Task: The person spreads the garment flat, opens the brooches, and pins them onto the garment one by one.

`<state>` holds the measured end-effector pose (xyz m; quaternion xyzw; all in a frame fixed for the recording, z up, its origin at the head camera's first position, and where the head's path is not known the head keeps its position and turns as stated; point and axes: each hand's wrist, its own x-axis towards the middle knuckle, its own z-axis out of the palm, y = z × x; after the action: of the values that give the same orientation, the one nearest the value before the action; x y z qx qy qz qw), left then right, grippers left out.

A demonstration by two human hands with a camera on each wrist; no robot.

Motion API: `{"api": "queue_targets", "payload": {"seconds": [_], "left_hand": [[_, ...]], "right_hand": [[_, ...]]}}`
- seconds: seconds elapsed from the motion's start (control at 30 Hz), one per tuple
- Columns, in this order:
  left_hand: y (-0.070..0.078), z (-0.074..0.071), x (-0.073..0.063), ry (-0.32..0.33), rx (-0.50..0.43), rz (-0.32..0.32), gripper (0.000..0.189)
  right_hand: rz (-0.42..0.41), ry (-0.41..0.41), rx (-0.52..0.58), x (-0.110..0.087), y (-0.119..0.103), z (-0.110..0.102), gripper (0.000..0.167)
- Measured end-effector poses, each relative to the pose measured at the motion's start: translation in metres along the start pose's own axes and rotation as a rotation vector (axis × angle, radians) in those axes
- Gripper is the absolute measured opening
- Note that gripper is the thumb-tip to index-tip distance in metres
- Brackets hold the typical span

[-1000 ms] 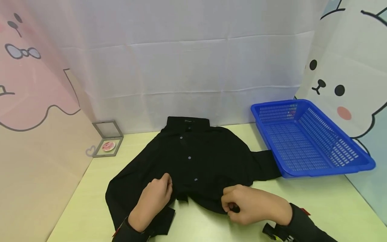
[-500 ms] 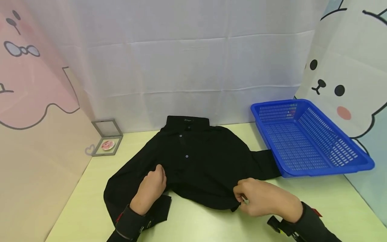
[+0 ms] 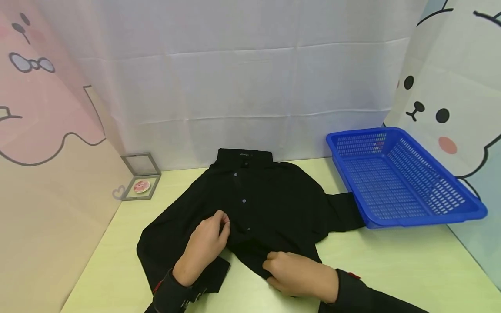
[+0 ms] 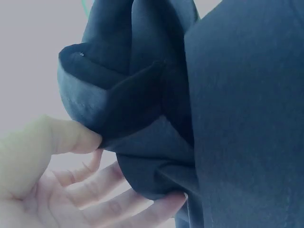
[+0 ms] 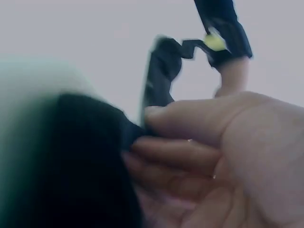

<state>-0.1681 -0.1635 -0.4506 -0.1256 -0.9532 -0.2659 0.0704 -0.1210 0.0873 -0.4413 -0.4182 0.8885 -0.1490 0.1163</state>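
Observation:
A black button-up shirt (image 3: 274,195) lies front up on the table, collar toward the back wall. My left hand (image 3: 207,243) is at the shirt's lower left front; in the left wrist view its thumb and fingers (image 4: 78,137) pinch a folded edge of the cloth. My right hand (image 3: 291,271) is at the lower hem; in the right wrist view, thumb and fingers (image 5: 185,118) pinch the hem, though that view is blurred. The shirt's left sleeve bends down past my left forearm, and the right sleeve reaches out to the basket.
A blue plastic basket (image 3: 395,182) stands at the right, its edge beside the right cuff. At the back left sits a small grey-framed box (image 3: 141,187) with its lid up and a round pink item inside. A white cloth wall (image 3: 242,87) closes off the back.
My right hand went outward with the hem, then came back left and slightly down. My left hand dipped left, then returned to the right. More of the shirt's lower right side now shows.

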Motion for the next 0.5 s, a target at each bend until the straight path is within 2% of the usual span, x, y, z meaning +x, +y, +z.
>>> {"api": "queue_targets", "payload": {"seconds": [0.13, 0.23, 0.3, 0.4, 0.5], "left_hand": [[0.0, 0.002, 0.004, -0.019, -0.069, 0.036, 0.009], [-0.005, 0.003, 0.005, -0.084, -0.065, 0.016, 0.004], [-0.009, 0.004, 0.004, -0.147, -0.04, -0.027, 0.006], [-0.015, 0.004, 0.003, -0.243, 0.009, -0.096, 0.019], [-0.019, 0.003, 0.006, -0.292, 0.056, -0.121, 0.026]], "right_hand": [[0.032, 0.03, -0.17, 0.011, -0.008, 0.018, 0.013], [0.017, 0.025, -0.191, 0.014, -0.011, 0.023, 0.02], [-0.006, -0.027, -0.147, 0.014, -0.012, 0.023, 0.025], [-0.086, -0.126, -0.058, 0.009, -0.013, 0.022, 0.028], [-0.178, -0.223, 0.056, 0.002, -0.013, 0.021, 0.032]]}}
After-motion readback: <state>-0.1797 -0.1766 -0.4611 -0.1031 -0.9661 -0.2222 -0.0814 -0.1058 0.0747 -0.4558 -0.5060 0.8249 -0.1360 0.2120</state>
